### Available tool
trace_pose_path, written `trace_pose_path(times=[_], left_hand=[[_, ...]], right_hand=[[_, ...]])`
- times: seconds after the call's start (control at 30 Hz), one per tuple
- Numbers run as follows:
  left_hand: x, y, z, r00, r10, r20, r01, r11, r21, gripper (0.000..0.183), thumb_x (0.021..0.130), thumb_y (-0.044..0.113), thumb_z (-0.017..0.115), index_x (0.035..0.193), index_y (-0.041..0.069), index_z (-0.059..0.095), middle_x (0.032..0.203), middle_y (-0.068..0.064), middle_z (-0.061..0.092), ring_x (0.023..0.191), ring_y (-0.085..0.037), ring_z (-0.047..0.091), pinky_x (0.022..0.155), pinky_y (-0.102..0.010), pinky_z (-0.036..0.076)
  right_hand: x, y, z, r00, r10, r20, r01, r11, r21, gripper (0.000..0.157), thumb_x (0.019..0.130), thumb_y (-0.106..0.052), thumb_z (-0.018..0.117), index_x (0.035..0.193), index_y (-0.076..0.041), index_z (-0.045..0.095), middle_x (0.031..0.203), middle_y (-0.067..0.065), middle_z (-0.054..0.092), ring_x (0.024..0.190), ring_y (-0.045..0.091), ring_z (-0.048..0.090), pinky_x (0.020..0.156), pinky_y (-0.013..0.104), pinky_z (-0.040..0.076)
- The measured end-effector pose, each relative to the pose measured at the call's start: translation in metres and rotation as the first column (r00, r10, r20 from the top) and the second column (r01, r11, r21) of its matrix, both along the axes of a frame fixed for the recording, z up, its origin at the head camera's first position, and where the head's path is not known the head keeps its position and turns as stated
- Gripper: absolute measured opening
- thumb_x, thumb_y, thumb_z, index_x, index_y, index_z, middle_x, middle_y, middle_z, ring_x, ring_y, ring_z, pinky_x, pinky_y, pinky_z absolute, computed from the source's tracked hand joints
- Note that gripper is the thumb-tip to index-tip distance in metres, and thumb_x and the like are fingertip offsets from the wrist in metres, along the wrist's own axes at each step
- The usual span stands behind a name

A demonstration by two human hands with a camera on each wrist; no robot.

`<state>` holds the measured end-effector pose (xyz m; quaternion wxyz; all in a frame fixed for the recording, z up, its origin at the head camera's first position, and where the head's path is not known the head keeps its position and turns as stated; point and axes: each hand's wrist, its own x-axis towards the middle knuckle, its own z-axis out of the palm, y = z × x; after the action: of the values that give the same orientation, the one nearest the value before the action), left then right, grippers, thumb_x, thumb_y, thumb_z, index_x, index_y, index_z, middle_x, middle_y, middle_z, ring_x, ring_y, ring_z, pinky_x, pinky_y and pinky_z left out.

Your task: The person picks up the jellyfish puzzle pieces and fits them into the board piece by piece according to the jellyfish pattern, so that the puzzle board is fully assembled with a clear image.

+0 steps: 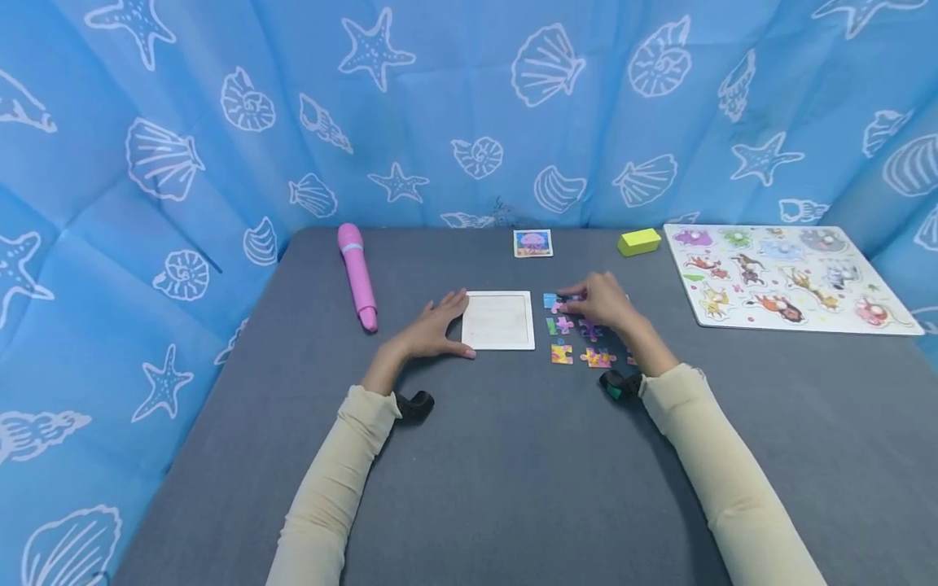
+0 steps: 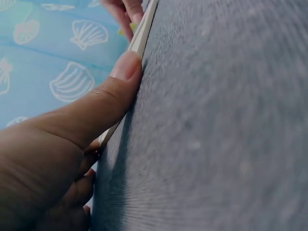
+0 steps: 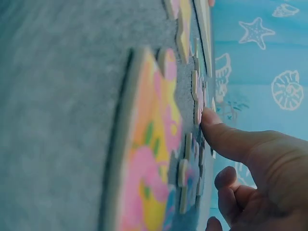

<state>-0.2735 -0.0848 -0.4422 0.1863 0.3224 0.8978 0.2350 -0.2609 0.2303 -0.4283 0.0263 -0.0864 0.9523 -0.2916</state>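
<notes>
A square white wooden puzzle tray (image 1: 498,321) with a raised border lies on the table. My left hand (image 1: 428,330) holds it at the left side, thumb along the near edge and fingers by the far left corner. To the tray's right, small colourful jigsaw pieces (image 1: 598,357) are laid out in rows. Over the back row, my right hand (image 1: 604,301) pinches a blue-and-pink jigsaw piece (image 1: 554,303) between thumb and index finger. In the right wrist view, the thumb (image 3: 216,126) meets the pieces' edge, and a yellow-pink piece (image 3: 149,168) fills the foreground.
Behind the tray lies a small pink-and-blue picture card (image 1: 532,243). A yellow-green block (image 1: 639,242) sits near the back edge, beside an animal puzzle board (image 1: 791,281) on the right. At left is a pink microphone-shaped toy (image 1: 357,277). A blue seashell curtain (image 1: 440,98) hangs behind the table.
</notes>
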Motion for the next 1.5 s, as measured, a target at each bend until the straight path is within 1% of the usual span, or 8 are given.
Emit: trace_pose_path(times=[0.3,0.53,0.7,0.87,1.1,1.2,1.33,1.5], left_hand=[[-0.001,-0.001,-0.008,1.0,0.007,0.005,-0.007,0.999,0.046,0.1,0.078,0.044,0.069,0.148,0.008,0.008,0.156,-0.007,0.002,0.144,-0.022,-0.001,0.114,-0.051,-0.003],[0.001,0.0,-0.007,1.0,0.015,-0.006,-0.015,0.999,0.041,0.099,0.079,0.045,0.068,0.148,0.009,0.008,0.156,-0.005,0.002,0.144,-0.022,-0.002,0.115,-0.049,-0.004],[-0.001,0.0,-0.008,1.0,0.02,-0.022,-0.019,0.999,0.039,0.1,0.078,0.045,0.069,0.148,0.009,0.009,0.156,-0.005,0.003,0.144,-0.022,-0.001,0.115,-0.048,-0.003],[-0.001,0.001,-0.008,0.999,0.027,-0.02,-0.026,0.999,0.023,0.101,0.077,0.047,0.069,0.148,0.01,0.008,0.156,-0.004,0.003,0.144,-0.02,-0.001,0.115,-0.048,-0.003],[0.0,0.003,-0.005,0.999,0.031,-0.014,-0.031,0.999,0.028,0.1,0.077,0.047,0.069,0.148,0.009,0.01,0.156,-0.005,0.004,0.144,-0.021,0.0,0.115,-0.048,-0.002],[0.001,0.003,-0.004,0.999,0.033,-0.008,-0.033,0.999,0.033,0.1,0.077,0.046,0.07,0.148,0.009,0.01,0.156,-0.006,0.005,0.144,-0.021,0.0,0.115,-0.049,-0.002],[0.001,0.003,-0.003,0.999,0.035,-0.008,-0.035,0.999,0.034,0.1,0.077,0.046,0.07,0.148,0.008,0.011,0.156,-0.007,0.005,0.144,-0.021,0.0,0.115,-0.049,-0.002],[0.0,0.002,-0.005,0.999,0.036,-0.012,-0.036,0.999,0.031,0.1,0.077,0.046,0.07,0.148,0.008,0.01,0.156,-0.006,0.004,0.144,-0.021,0.0,0.115,-0.049,-0.002]], right_hand=[[-0.003,0.002,-0.007,0.999,-0.041,0.033,0.043,0.996,-0.074,0.032,0.078,-0.019,0.074,0.107,-0.006,0.069,0.071,0.012,0.059,0.063,0.019,0.038,0.058,0.03,0.03],[-0.005,-0.007,-0.002,0.999,-0.053,-0.009,0.052,0.996,-0.073,0.029,0.078,-0.017,0.074,0.103,-0.004,0.071,0.075,0.014,0.055,0.066,0.02,0.035,0.059,0.031,0.029],[-0.009,-0.034,0.004,0.997,-0.059,-0.053,0.055,0.995,-0.086,0.03,0.076,-0.018,0.075,0.102,-0.003,0.071,0.059,0.003,0.046,0.058,0.016,0.034,0.055,0.028,0.03],[-0.014,-0.069,0.004,0.999,-0.023,-0.024,0.021,0.994,-0.103,0.031,0.075,-0.02,0.076,0.102,-0.005,0.072,0.047,-0.005,0.033,0.05,0.012,0.031,0.047,0.024,0.027],[-0.021,-0.097,-0.001,1.0,-0.004,0.004,0.005,0.995,-0.102,0.033,0.072,-0.023,0.079,0.101,-0.008,0.072,0.051,0.0,0.042,0.055,0.014,0.032,0.049,0.024,0.027],[-0.022,-0.102,-0.001,1.0,-0.001,0.017,0.003,0.996,-0.092,0.032,0.073,-0.023,0.078,0.101,-0.008,0.072,0.058,0.008,0.055,0.059,0.016,0.036,0.054,0.026,0.029],[-0.023,-0.107,-0.002,0.999,-0.007,0.051,0.01,0.997,-0.071,0.031,0.076,-0.023,0.075,0.104,-0.011,0.071,0.081,0.016,0.064,0.076,0.023,0.044,0.067,0.033,0.034],[-0.025,-0.111,-0.004,0.998,0.0,0.063,0.004,0.998,-0.06,0.031,0.078,-0.025,0.073,0.106,-0.014,0.071,0.108,0.016,0.066,0.096,0.032,0.05,0.081,0.045,0.039]])
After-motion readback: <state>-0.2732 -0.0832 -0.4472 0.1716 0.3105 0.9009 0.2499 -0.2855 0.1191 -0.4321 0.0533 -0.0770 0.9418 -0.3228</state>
